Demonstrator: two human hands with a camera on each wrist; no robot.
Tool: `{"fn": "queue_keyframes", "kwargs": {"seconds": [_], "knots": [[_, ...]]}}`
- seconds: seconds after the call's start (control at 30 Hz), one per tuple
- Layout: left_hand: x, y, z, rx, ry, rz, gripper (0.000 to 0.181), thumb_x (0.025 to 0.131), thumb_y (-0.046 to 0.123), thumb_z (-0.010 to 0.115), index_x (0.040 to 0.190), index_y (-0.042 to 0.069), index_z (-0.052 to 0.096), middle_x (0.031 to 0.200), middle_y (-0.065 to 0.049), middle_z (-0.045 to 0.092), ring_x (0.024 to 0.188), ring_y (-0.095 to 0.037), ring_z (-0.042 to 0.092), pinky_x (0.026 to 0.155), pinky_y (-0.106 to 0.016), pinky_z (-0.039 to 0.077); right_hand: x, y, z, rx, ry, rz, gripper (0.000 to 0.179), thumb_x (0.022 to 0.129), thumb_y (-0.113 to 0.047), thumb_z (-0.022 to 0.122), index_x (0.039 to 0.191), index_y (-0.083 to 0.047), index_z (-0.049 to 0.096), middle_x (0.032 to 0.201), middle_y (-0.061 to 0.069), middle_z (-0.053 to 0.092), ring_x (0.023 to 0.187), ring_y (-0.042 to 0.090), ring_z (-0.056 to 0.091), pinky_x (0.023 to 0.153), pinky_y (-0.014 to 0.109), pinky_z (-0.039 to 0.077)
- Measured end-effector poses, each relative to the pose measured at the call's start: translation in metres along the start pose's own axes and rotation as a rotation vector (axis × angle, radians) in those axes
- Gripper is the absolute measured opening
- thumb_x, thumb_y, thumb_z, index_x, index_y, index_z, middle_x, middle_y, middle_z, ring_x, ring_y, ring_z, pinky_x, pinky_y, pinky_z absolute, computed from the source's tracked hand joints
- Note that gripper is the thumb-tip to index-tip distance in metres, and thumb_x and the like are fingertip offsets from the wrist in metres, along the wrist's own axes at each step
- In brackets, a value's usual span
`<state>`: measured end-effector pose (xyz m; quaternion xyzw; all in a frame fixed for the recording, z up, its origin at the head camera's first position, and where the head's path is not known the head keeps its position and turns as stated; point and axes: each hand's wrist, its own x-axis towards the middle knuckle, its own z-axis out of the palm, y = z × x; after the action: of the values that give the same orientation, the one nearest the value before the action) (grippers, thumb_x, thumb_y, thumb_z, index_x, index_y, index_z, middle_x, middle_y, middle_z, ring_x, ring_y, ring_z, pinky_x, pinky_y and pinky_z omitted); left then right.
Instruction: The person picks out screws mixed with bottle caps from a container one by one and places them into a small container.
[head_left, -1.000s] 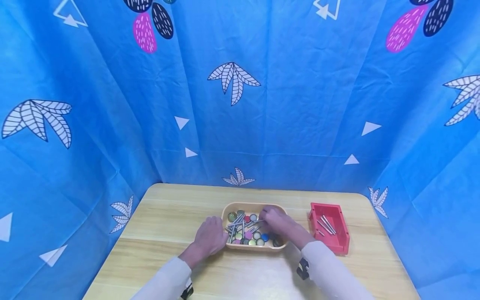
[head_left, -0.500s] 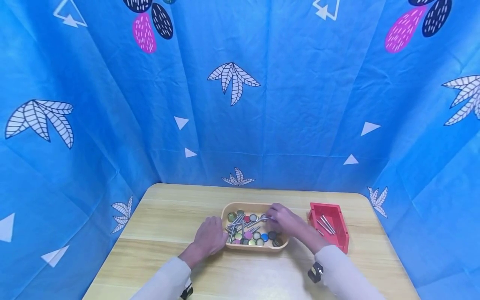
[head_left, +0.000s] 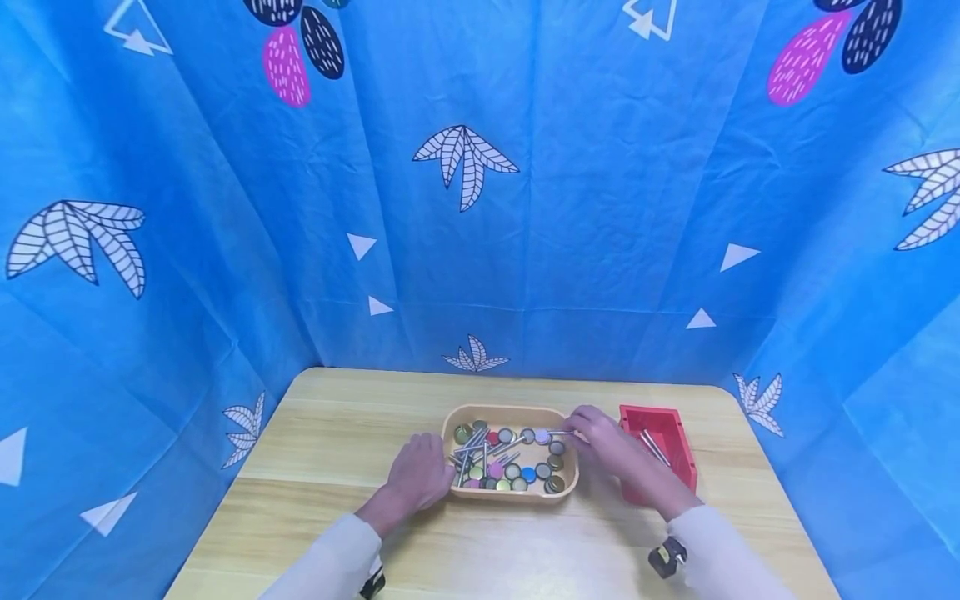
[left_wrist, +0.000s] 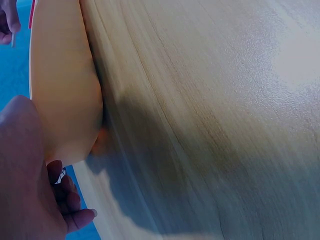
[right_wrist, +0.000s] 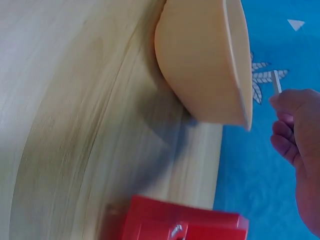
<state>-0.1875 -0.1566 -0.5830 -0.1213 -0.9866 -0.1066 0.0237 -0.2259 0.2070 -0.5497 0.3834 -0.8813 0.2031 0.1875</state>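
Note:
A beige oval tray (head_left: pixel 510 495) holds loose metal rods (head_left: pixel 484 460) and bottle caps of several colours, among them a blue cap (head_left: pixel 528 475). At its left end my left hand (head_left: pixel 417 472) grips the rim, thumb at the wall in the left wrist view with the fingers curled beyond. Over the tray's far right corner, my right hand (head_left: pixel 602 439) pinches a thin metal rod (right_wrist: pixel 276 82) between thumb and fingertips. The rod's free end points left in the head view, above the caps. In the right wrist view that hand is higher than the tray rim.
A red bin (head_left: pixel 670 421) with a few metal rods (head_left: pixel 656 448) in it stands to the right of the tray, partly hidden by my right forearm. The wooden table (head_left: pixel 352 417) is bordered by a blue patterned curtain (head_left: pixel 600 208).
From inside the tray, my right hand has come up and moved right toward the red bin, carrying the metal rod. More caps show at the tray's right end. My left hand has stayed put.

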Motion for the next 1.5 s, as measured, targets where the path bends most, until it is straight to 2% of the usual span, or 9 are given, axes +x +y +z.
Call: {"fn": "queue_keyframes", "kwargs": {"seconds": [0.13,0.33,0.53,0.73,1.07,1.3,1.5], "knots": [[0.0,0.0,0.001,0.008,-0.012,-0.006,0.025,0.085,0.025,0.055,0.092,0.0,0.056,0.08,-0.007,0.047,0.072,-0.022,0.042,0.065,-0.035,0.04,-0.008,0.007,-0.008,-0.038,0.025,0.05,0.024,0.08,-0.005,0.085,0.102,-0.009,0.075,0.102,0.005,0.07,0.097,0.021,0.069,0.082,0.039,0.062],[0.001,-0.001,0.003,0.018,-0.013,-0.008,0.027,0.085,0.025,0.053,0.093,0.0,0.057,0.081,-0.007,0.047,0.073,-0.022,0.042,0.067,-0.036,0.041,-0.019,0.019,-0.017,-0.058,0.115,0.021,0.023,0.078,-0.001,0.084,0.098,-0.007,0.074,0.097,0.005,0.07,0.092,0.021,0.069,0.08,0.039,0.062],[-0.001,0.0,0.001,0.012,-0.007,-0.002,0.026,0.085,0.025,0.055,0.091,0.0,0.057,0.079,-0.008,0.047,0.072,-0.022,0.042,0.065,-0.035,0.039,-0.035,0.028,-0.025,-0.036,0.13,0.098,0.021,0.081,0.0,0.082,0.097,-0.01,0.072,0.096,0.001,0.069,0.088,0.014,0.066,0.077,0.033,0.061],[-0.002,0.0,0.0,-0.001,-0.015,0.002,0.025,0.084,0.024,0.054,0.092,0.0,0.057,0.079,-0.006,0.046,0.07,-0.021,0.041,0.063,-0.033,0.037,-0.048,0.035,-0.031,-0.058,0.153,0.15,0.023,0.08,0.0,0.083,0.096,-0.008,0.07,0.097,0.004,0.069,0.09,0.019,0.067,0.08,0.042,0.061],[-0.001,-0.001,0.001,0.013,-0.004,0.011,0.025,0.085,0.024,0.056,0.091,0.0,0.056,0.078,-0.007,0.046,0.07,-0.021,0.041,0.063,-0.033,0.037,-0.065,0.042,-0.033,-0.064,0.107,0.281,0.015,0.086,-0.005,0.079,0.097,-0.01,0.071,0.096,0.003,0.068,0.09,0.02,0.066,0.08,0.045,0.062],[-0.002,-0.002,0.001,0.008,-0.004,0.015,0.024,0.085,0.025,0.054,0.09,0.001,0.056,0.077,-0.006,0.045,0.07,-0.02,0.04,0.062,-0.031,0.035,-0.071,0.042,-0.033,-0.077,0.091,0.388,0.011,0.088,-0.002,0.076,0.096,-0.003,0.069,0.091,0.009,0.065,0.083,0.022,0.064,0.076,0.047,0.061],[-0.001,0.0,0.0,-0.001,0.004,0.01,0.024,0.085,0.024,0.057,0.09,0.0,0.057,0.077,-0.006,0.046,0.069,-0.02,0.041,0.061,-0.032,0.036,-0.073,0.044,-0.033,-0.075,0.037,0.511,0.009,0.09,-0.001,0.072,0.098,0.002,0.069,0.092,0.016,0.066,0.087,0.03,0.066,0.081,0.053,0.06]]}}
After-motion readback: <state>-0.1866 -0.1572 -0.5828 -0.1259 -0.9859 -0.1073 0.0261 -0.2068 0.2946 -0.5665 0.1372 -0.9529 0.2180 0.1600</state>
